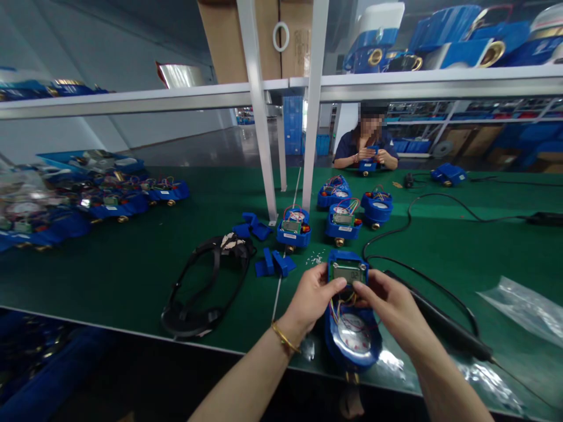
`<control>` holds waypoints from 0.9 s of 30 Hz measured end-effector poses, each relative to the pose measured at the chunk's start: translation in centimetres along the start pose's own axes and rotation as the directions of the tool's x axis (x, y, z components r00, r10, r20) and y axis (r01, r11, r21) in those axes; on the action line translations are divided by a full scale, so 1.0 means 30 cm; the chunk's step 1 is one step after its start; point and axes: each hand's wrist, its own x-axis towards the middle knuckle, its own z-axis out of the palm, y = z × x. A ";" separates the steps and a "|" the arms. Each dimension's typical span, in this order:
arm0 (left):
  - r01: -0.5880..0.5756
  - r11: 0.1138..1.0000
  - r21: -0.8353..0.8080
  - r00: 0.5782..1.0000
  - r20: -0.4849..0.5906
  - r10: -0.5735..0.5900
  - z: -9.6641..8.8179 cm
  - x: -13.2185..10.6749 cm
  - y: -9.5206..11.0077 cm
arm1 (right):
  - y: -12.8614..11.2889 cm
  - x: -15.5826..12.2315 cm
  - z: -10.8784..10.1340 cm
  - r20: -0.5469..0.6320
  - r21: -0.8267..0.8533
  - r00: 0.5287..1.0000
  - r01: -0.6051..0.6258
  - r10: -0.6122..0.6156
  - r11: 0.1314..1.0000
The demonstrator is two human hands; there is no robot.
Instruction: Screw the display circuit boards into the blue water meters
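A blue water meter body [352, 337] with coloured wires lies at the near edge of the green bench [109, 269]. Above it sits a small circuit board with a grey display [347, 272] in a blue frame. My left hand [313, 296] pinches the board's lower left corner, thumb on top. My right hand [391, 305] grips its lower right side with curled fingers. Both hands hold the board just over the open meter.
Several open blue meters [343, 221] stand behind. Loose blue clips [275, 262], a black strap [202, 287], a black tool with cable [444, 325] and plastic bags [525, 308] lie around. More meters [109, 199] pile at left. A person [367, 149] works across the bench.
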 end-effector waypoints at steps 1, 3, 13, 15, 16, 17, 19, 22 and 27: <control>-0.018 0.997 0.069 1.000 -0.017 0.019 -0.005 0.004 0.005 | -0.006 0.005 -0.006 0.013 -0.015 1.000 -0.007 0.007 1.000; -0.034 0.981 0.193 0.999 -0.033 0.041 -0.018 0.017 0.024 | -0.019 0.017 -0.021 0.026 -0.036 0.999 -0.026 0.027 0.999; 0.047 0.962 0.267 0.993 -0.113 -0.018 -0.008 0.078 0.051 | -0.027 0.084 -0.040 0.072 0.001 0.992 -0.106 0.106 0.994; 0.058 0.963 0.263 0.993 -0.114 -0.029 -0.007 0.079 0.037 | -0.022 0.085 -0.044 0.106 -0.002 0.989 -0.103 0.103 0.995; 0.064 0.962 0.266 0.993 -0.112 -0.035 -0.006 0.079 0.033 | -0.022 0.083 -0.048 0.121 -0.013 0.987 -0.104 0.105 0.994; 0.069 0.960 0.271 0.993 -0.111 -0.040 -0.005 0.077 0.032 | -0.022 0.081 -0.051 0.130 -0.026 0.985 -0.108 0.111 0.994; 0.073 0.957 0.280 0.993 -0.114 -0.042 -0.004 0.073 0.041 | -0.023 0.072 -0.057 0.121 -0.034 0.985 -0.117 0.121 0.993; 0.090 0.954 0.285 0.996 -0.036 -0.083 -0.016 0.059 0.076 | -0.008 0.046 -0.062 0.036 -0.001 0.996 -0.081 0.081 0.997; -0.046 0.851 0.524 0.990 0.139 -0.032 -0.092 0.020 0.088 | 0.056 -0.016 -0.074 -0.234 -0.269 0.968 0.028 -0.094 0.963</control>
